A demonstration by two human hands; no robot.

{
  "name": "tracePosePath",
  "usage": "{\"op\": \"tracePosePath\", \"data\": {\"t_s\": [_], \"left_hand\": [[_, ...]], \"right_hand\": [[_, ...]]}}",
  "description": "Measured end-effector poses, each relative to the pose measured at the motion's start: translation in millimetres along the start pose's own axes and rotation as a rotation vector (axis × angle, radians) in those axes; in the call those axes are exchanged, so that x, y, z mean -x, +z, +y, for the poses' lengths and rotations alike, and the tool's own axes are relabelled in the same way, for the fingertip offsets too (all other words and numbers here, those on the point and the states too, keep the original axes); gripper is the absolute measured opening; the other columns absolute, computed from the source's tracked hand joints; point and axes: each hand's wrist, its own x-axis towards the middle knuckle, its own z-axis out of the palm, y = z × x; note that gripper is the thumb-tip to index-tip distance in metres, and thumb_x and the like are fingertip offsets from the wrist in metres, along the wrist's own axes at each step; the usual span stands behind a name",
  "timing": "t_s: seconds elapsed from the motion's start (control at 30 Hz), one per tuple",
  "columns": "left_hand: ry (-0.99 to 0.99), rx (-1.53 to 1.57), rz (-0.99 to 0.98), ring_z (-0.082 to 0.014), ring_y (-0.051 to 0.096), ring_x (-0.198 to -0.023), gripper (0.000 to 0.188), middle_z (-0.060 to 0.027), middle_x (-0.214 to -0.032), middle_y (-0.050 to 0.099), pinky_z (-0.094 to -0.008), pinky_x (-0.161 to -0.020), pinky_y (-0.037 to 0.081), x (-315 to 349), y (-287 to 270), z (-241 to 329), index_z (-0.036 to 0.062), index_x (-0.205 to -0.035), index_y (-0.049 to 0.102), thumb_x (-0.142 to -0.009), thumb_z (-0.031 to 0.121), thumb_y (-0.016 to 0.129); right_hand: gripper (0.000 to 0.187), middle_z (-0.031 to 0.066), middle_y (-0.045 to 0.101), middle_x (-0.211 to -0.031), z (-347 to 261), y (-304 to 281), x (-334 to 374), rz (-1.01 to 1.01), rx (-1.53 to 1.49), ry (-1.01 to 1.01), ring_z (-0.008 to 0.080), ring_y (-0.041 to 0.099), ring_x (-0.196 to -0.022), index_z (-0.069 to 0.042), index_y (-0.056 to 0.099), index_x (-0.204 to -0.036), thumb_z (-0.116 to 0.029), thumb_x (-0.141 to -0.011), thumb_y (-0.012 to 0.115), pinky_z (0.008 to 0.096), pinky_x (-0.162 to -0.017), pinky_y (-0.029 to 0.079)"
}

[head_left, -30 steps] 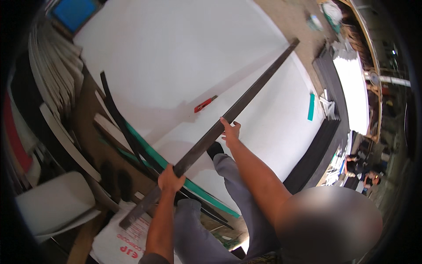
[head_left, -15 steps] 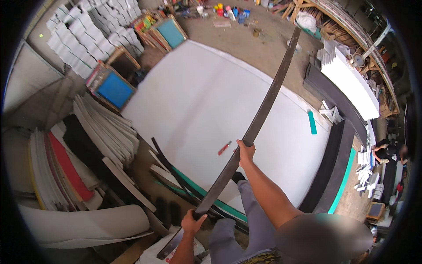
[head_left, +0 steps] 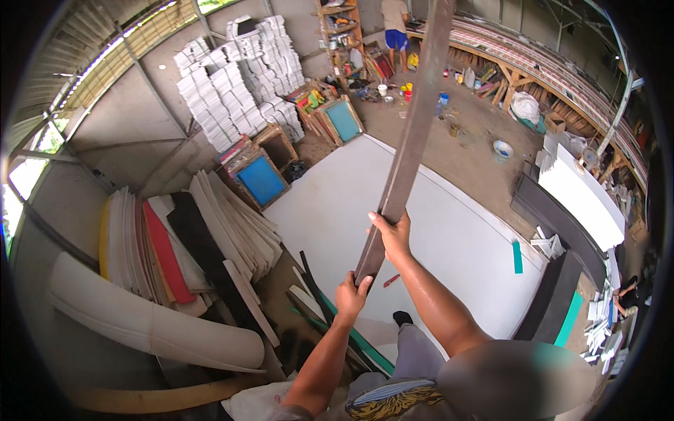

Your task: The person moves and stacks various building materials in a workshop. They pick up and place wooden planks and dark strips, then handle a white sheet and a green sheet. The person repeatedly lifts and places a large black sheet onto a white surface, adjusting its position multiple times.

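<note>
A long, dark brown bar [head_left: 411, 133] rises steeply in front of me, its far end running out past the top of the picture. Fingers of my left hand [head_left: 351, 296] are wrapped round its lower end. My right hand [head_left: 393, 237] grips it a little higher up. Beneath the bar a large white sheet [head_left: 463, 274] lies flat on the floor. On that sheet, close to my hands, rests a red cutter knife [head_left: 392, 281]. A short green strip [head_left: 517, 257] lies near the sheet's right edge.
Upright foam-like sheets [head_left: 228, 221] and a thick white roll [head_left: 161, 319] stand at left. Framed screens [head_left: 263, 182] lean beyond them. Black slabs [head_left: 551, 298] flank the right side. A person [head_left: 395, 31] stands at the back beside a long bench [head_left: 540, 52].
The bar has swung from a slant across the sheet to a steeper, raised position. My left hand has come up nearer my right. The view has tilted up, showing the back wall.
</note>
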Motion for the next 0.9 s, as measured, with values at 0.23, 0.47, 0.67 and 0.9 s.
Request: {"op": "tracePosePath", "data": {"t_s": [0.23, 0.47, 0.67, 0.9], "left_hand": [[-0.003, 0.093, 0.274, -0.0462, 0.068, -0.075, 0.050, -0.0257, -0.076, 0.067, -0.0473, -0.064, 0.052, 15, -55, -25, -0.0016, -0.095, 0.061, -0.090, 0.046, 0.076], [0.012, 0.193, 0.349, -0.0366, 0.069, -0.078, 0.043, -0.0216, -0.084, 0.068, -0.0436, -0.071, 0.052, 61, -136, -42, 0.0002, -0.116, 0.063, -0.098, 0.039, 0.065], [0.199, 0.406, 0.603, -0.0268, 0.066, -0.105, 0.057, -0.0182, -0.120, 0.067, -0.0393, -0.094, 0.052, 100, -263, -25, -0.0016, -0.137, 0.056, -0.096, 0.036, 0.068], [-0.053, 0.052, 0.818, -0.0223, 0.070, -0.096, 0.055, -0.0143, -0.109, 0.073, -0.0355, -0.086, 0.055, 157, -363, -3, 0.0004, -0.130, 0.060, -0.088, 0.028, 0.083]], "right_hand": [[0.036, 0.0032, 0.061, -0.099, -70, 112, -10, -0.264, -0.073, -0.243, 0.0132, 0.062, -0.093, -0.005, 0.053, -0.125, -0.035, -0.106, 0.060, 0.0353, -0.078, 0.058], [0.036, -0.0043, 0.043, -0.086, -14, 181, 77, -0.430, -0.019, -0.284, 0.0079, 0.038, -0.082, -0.005, 0.051, -0.093, -0.037, -0.111, 0.050, 0.0272, -0.075, 0.038], [0.049, 0.0063, 0.063, -0.105, 45, 233, 210, -0.691, -0.098, -0.236, 0.0167, 0.057, -0.099, -0.001, 0.059, -0.118, -0.047, -0.110, 0.046, 0.0333, -0.089, 0.047], [0.046, 0.0086, 0.064, -0.112, 110, 260, 308, -1.127, -0.133, 0.000, 0.0164, 0.060, -0.105, -0.003, 0.055, -0.128, -0.045, -0.110, 0.047, 0.0336, -0.090, 0.048]]}}
